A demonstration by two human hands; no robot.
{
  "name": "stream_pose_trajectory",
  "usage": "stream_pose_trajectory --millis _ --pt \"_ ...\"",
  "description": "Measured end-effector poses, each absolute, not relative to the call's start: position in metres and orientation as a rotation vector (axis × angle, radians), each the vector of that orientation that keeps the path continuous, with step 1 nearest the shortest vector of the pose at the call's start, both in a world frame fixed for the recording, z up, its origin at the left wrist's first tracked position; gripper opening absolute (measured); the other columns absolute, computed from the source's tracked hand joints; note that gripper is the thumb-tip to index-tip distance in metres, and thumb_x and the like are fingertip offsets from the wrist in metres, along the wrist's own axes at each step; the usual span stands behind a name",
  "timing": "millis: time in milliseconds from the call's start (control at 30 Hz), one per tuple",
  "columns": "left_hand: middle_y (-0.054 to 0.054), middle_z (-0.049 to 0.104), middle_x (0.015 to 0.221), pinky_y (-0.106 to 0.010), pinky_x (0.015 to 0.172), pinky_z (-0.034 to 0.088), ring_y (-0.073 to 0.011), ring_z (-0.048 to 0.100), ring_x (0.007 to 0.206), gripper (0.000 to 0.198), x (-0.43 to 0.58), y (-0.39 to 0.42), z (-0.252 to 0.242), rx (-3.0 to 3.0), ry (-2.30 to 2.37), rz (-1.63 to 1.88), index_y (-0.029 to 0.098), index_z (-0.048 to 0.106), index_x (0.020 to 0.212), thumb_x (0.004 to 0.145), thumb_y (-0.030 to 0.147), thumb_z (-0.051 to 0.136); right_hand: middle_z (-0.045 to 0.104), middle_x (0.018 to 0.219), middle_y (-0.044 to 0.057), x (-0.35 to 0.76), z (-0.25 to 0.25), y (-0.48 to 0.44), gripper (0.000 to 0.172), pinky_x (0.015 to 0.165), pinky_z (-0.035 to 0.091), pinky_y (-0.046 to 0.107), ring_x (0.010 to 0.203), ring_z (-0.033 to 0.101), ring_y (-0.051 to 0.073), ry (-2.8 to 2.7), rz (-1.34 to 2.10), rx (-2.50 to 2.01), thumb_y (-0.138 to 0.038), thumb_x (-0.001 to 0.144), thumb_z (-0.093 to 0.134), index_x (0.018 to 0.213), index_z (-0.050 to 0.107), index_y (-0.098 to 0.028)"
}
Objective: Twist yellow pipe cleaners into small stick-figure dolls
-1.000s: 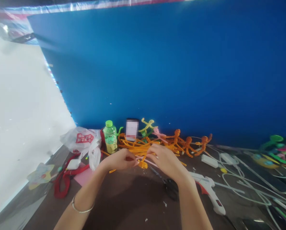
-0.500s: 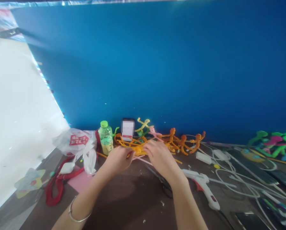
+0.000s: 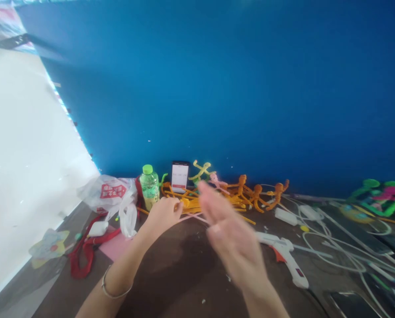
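Backdrop: blue wall (image 3: 217, 88) behind everything, big white sheet (image 3: 28, 154) off to your left, and you're working at a dark brown table (image 3: 184, 274).

Just changed: your right hand (image 3: 232, 234) has come up off the pile and is a total blur, so your left hand (image 3: 164, 216) is the only one on the pile now.

Left hand: curled in at the pile's near side, right up against the orange pipe cleaners (image 3: 197, 204). Your fingers hide the contact, so I can't tell if that's a real pinch. There's a bangle (image 3: 116, 282) on that wrist.

Right hand: looks flat and open, fingers apart, holding nothing I can see. It's in front of the pile, but the blur makes it hard to say if it's touching.

Pile: mid-table near the back edge, with pink pipe cleaners (image 3: 192, 216) crossing its front.

Back edge: green-capped bottle (image 3: 149, 187), upright phone (image 3: 180, 174), and a row of orange figures (image 3: 257, 196) beside a yellow figure (image 3: 200, 172) and a pink figure (image 3: 215, 180).

Left edge: plastic bag (image 3: 109, 194), red cord (image 3: 84, 256), pink paper (image 3: 113, 245).

Right edge: glue gun (image 3: 283, 254), white cables (image 3: 336, 247).
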State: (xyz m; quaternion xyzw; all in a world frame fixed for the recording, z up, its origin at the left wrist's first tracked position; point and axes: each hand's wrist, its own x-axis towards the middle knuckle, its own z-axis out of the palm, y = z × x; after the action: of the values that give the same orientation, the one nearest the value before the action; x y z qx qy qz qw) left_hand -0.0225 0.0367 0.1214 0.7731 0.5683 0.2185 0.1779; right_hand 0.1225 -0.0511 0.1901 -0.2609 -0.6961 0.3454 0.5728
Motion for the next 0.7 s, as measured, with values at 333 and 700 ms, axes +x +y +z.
stream_pose_trajectory --millis 333,700 --pt "0.002 0.047 0.054 -0.021 0.049 0.026 -0.0090 0.041 0.052 0.032 -0.026 0.030 0.137 2.089 1.181 0.902 0.015 0.051 0.059 0.082 0.033 0.040 0.048 0.129 0.007 0.158 0.194 -0.027 0.051 0.107 0.022 0.042 0.121 0.041 0.017 -0.537 1.278 -0.380 -0.044 0.088 0.020 0.129 0.036 -0.019" --pt "0.006 0.031 0.040 -0.019 0.038 0.018 -0.0044 0.026 0.037 0.032 -0.035 0.037 0.140 1.486 0.976 1.095 0.013 0.062 0.069 0.076 0.044 0.053 0.029 0.141 0.006 0.164 0.175 -0.016 0.059 0.104 0.027 0.046 0.127 0.031 0.021 -1.110 1.074 -0.665 -0.049 0.088 0.010 0.136 0.027 -0.019"
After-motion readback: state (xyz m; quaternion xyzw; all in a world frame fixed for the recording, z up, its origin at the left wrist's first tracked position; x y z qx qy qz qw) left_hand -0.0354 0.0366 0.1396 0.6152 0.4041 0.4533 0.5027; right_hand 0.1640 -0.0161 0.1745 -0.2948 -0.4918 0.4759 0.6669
